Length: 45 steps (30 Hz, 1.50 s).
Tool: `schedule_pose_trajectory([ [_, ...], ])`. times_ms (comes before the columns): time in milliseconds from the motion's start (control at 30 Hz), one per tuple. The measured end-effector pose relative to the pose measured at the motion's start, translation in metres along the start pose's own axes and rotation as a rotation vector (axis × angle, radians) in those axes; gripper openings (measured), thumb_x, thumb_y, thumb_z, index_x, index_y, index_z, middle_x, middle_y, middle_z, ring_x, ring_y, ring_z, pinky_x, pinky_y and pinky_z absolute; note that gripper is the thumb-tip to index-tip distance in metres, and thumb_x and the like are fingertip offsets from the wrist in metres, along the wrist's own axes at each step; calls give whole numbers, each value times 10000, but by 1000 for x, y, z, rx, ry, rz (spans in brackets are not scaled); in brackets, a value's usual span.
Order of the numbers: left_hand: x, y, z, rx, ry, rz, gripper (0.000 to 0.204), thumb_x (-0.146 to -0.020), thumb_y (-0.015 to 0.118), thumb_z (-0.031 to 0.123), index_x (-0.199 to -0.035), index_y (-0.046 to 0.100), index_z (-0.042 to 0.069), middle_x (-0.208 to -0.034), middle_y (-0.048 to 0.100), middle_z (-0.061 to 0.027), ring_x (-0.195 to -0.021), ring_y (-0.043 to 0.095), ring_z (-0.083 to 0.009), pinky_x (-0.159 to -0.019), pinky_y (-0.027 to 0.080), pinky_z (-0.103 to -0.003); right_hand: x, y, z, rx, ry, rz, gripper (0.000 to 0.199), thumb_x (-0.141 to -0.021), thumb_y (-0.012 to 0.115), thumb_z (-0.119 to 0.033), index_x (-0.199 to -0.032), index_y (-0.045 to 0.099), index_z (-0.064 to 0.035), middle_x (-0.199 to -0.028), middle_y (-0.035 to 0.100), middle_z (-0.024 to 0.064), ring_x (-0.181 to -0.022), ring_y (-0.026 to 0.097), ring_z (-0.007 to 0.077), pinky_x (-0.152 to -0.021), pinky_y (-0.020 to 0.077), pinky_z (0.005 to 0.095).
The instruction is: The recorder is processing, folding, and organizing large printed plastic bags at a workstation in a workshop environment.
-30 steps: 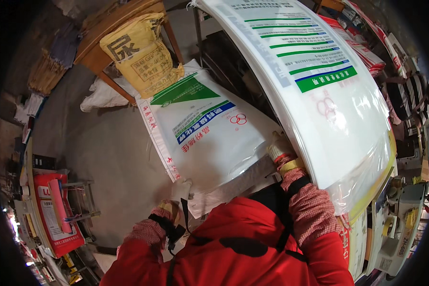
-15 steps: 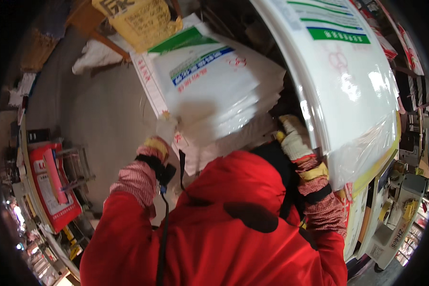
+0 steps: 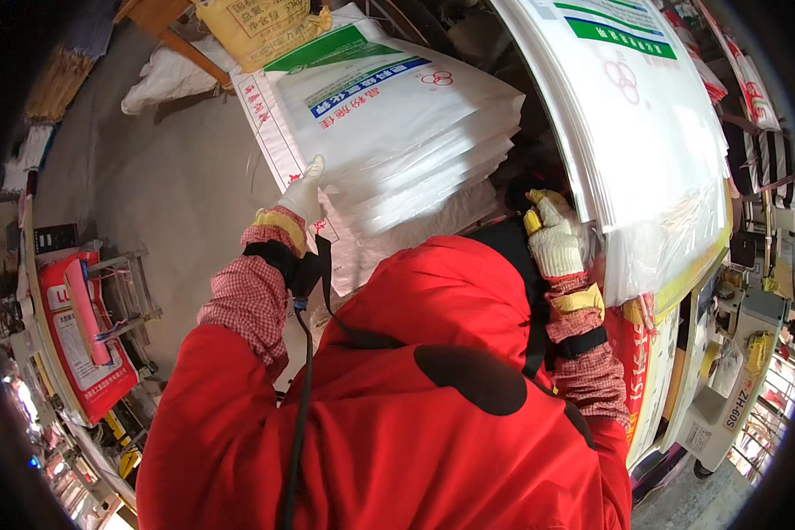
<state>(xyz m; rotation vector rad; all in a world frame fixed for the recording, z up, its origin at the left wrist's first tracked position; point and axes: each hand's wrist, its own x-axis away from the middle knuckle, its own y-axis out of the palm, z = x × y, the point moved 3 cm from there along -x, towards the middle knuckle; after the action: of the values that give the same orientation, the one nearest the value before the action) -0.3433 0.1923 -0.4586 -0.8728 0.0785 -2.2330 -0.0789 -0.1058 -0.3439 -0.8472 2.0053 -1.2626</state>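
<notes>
A fanned stack of white plastic sacks (image 3: pixel 397 132) with green and blue print lies in front of me, its near edges layered and slightly raised. My left hand (image 3: pixel 305 193), in a white glove, is closed at the stack's near left edge; one digit shows along the edge and the other fingers are mostly hidden. My right hand (image 3: pixel 556 234), in a white glove with yellow fingertips, has its fingers curled in the dark gap between this stack and a taller pile of similar sacks (image 3: pixel 632 115). Whatever those fingers hold is hidden.
A yellow sack (image 3: pixel 256 31) lies beyond the stack, beside a white bag (image 3: pixel 181 72) and a wooden leg (image 3: pixel 194 57). On the left a red and white sack (image 3: pixel 88 344) is near a metal rack (image 3: pixel 132 296). A grey machine (image 3: pixel 729 389) stands at right.
My left hand has moved a little farther up the stack's left edge. The stack's near edges look more lifted and separated. My right hand stays by the gap, fingers curled.
</notes>
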Motion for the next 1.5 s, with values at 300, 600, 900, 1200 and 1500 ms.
schedule_pose_trajectory([
  [300,7,16,15,783,-78,26,582,-839,437,599,-1115,504,91,-828,563,-67,-679,524,-185,-673,463,-354,0,10,13,-196,2,16,263,-770,609,-32,-1032,605,-57,-970,626,115,-876,603,249,-755,468,293],
  [600,-18,31,-36,1132,-452,78,762,-726,495,673,-1271,325,168,-1183,480,-108,-1050,489,-318,-871,443,-446,-2,5,6,-48,-56,57,245,-756,632,-88,-1001,627,-102,-940,639,99,-858,613,257,-732,488,319],
  [900,-17,31,-42,1164,-434,-28,782,-698,531,666,-1272,314,183,-1189,475,-118,-1070,477,-328,-846,465,-432,-3,3,6,24,-47,67,232,-726,654,-93,-958,646,-99,-928,639,96,-827,620,248,-731,495,314],
  [1200,-46,10,-93,1156,-229,-463,782,-707,512,689,-1111,348,40,-1191,387,-179,-982,524,-317,-782,498,-418,-4,4,6,-15,-84,90,230,-719,656,-97,-948,648,-101,-931,638,98,-828,620,256,-728,494,316],
  [1500,-12,39,-72,1207,-561,-115,736,-767,497,622,-1131,336,3,-1055,502,-185,-978,548,-320,-801,517,-421,-2,8,12,-38,-29,104,232,-710,660,-89,-942,653,-101,-917,647,83,-827,625,238,-726,498,312],
])
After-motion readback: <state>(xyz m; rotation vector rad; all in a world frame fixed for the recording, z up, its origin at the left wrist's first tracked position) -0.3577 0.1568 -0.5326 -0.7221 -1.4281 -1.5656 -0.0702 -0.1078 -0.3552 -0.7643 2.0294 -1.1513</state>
